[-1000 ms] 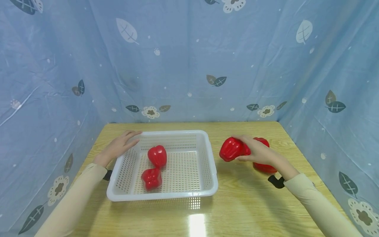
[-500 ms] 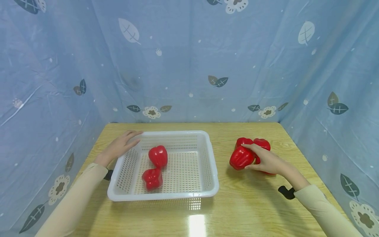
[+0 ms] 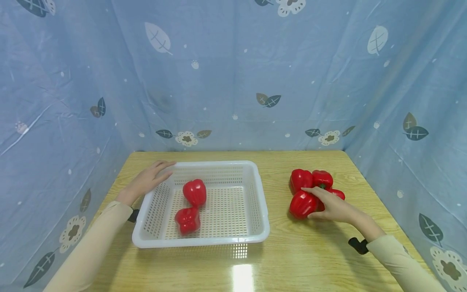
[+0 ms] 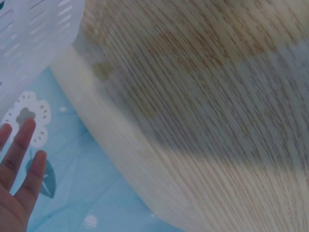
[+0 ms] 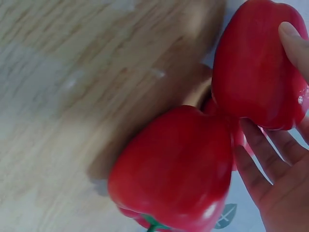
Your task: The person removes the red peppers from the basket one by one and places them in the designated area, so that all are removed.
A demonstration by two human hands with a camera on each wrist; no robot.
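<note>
My right hand (image 3: 333,207) holds a glossy red bell pepper (image 3: 303,205) at the right of the table, thumb on one side and fingers on the other. Close around it lie more red bell peppers: one behind (image 3: 301,180), one with a green stem at the back right (image 3: 322,177), and one partly hidden by the hand (image 3: 336,194). The right wrist view shows the held pepper (image 5: 260,63) above another pepper (image 5: 174,169). At the far left corner of a white plastic basket (image 3: 200,241), my left hand (image 3: 147,179) has its fingers extended; contact with the rim is unclear.
Two red bell peppers (image 3: 195,193) lie touching inside the basket, toward its left side. A wooden table (image 3: 292,259) carries everything. Blue patterned curtain (image 3: 233,73) hangs behind and along both sides.
With the pepper in its grip, my right hand has moved right, nearer to me and lower, bringing it beside the other peppers. The left hand and the basket look unmoved.
</note>
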